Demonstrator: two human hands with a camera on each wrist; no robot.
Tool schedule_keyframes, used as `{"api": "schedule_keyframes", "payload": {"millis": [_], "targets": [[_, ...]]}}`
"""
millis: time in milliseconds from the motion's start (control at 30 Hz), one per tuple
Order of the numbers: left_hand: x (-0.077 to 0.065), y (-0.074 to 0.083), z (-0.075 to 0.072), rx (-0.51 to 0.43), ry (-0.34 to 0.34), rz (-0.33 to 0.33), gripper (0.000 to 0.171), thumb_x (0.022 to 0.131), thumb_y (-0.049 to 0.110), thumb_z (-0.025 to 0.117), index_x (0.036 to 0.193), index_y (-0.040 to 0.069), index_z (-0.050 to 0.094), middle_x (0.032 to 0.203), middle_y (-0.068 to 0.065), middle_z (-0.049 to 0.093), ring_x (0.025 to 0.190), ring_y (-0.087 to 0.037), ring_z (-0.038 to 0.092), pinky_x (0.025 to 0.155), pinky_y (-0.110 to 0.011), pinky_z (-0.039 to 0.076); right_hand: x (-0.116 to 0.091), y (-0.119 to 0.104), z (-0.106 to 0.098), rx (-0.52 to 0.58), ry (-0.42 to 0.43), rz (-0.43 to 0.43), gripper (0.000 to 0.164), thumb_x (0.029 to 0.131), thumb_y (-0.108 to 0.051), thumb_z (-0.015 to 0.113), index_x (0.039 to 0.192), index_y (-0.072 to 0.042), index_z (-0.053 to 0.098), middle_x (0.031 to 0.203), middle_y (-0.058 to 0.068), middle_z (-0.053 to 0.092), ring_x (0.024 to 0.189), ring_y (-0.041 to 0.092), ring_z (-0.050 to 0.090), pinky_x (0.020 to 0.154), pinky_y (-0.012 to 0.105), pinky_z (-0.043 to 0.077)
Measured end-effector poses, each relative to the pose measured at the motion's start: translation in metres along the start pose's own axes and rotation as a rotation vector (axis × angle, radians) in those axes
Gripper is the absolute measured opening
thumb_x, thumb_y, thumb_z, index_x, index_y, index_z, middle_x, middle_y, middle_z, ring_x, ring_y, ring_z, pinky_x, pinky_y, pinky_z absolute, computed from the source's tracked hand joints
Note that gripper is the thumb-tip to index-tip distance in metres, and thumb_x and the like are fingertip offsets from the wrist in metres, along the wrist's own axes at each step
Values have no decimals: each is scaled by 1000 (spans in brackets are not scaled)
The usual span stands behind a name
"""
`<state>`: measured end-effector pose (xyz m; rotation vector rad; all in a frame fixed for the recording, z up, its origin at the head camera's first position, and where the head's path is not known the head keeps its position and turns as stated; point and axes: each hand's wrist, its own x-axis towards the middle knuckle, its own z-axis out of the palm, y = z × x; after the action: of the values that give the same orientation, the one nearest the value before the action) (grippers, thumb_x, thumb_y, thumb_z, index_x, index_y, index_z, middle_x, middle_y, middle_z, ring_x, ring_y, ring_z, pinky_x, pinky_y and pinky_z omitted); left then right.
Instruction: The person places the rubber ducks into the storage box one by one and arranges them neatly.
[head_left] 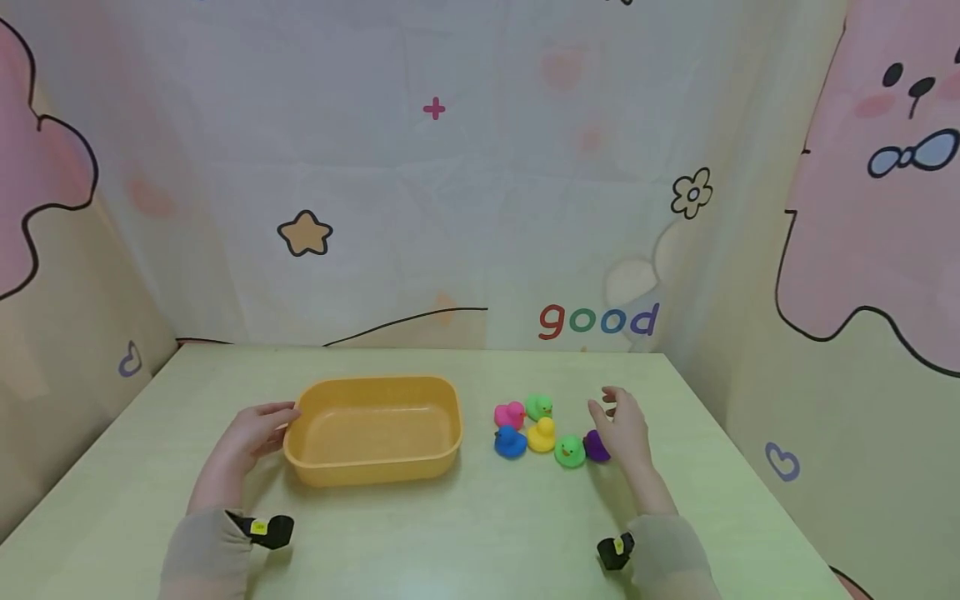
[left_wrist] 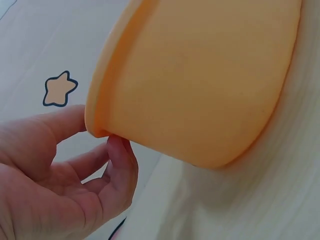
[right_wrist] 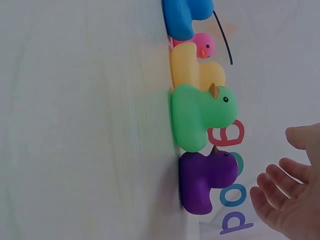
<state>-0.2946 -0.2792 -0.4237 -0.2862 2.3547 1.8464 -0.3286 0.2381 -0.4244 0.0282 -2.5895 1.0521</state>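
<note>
My left hand is at the left end of an orange-yellow plastic basin. In the left wrist view, the fingers pinch its rim, one digit on the outer edge and others beneath the lip. Over to the right, my right hand hovers above a purple rubber duck, partly covering it in the head view, with relaxed fingers and nothing held. Beside that duck are a green duck, a yellow duck, a blue duck, a pink duck and another green duck.
A pale wood-look table carries everything. Behind it hangs a printed cloth backdrop with a star, a flower and coloured letters. Cloth walls also close off the left and right sides. Both wrists wear a small black camera.
</note>
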Motion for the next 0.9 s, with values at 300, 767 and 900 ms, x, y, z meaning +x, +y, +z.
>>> {"api": "schedule_keyframes", "payload": {"millis": [300, 767, 900], "targets": [[7, -15, -8, -154, -105, -1, 70, 97, 18, 59, 151, -8, 22, 145, -20, 43, 89, 2, 59, 79, -16, 53, -4, 7, -5, 12, 1, 30, 45, 99, -17, 54, 133, 11, 45, 125, 31, 53, 109, 43, 56, 93, 53, 46], [10, -38, -11, -620, -294, 93, 37, 97, -2, 49, 121, 23, 64, 107, 13, 68, 95, -6, 66, 84, -21, 56, -10, 24, -8, 80, -72, 106, 47, 98, -15, 54, 135, 12, 43, 130, 33, 51, 115, 44, 54, 96, 53, 47], [10, -43, -9, -716, -350, 132, 43, 99, -5, 41, 104, 25, 71, 109, 8, 69, 93, -8, 67, 81, -21, 56, -12, 29, -8, 97, -133, 120, 48, 97, -13, 56, 136, 10, 43, 134, 33, 49, 120, 45, 50, 100, 54, 44]]}}
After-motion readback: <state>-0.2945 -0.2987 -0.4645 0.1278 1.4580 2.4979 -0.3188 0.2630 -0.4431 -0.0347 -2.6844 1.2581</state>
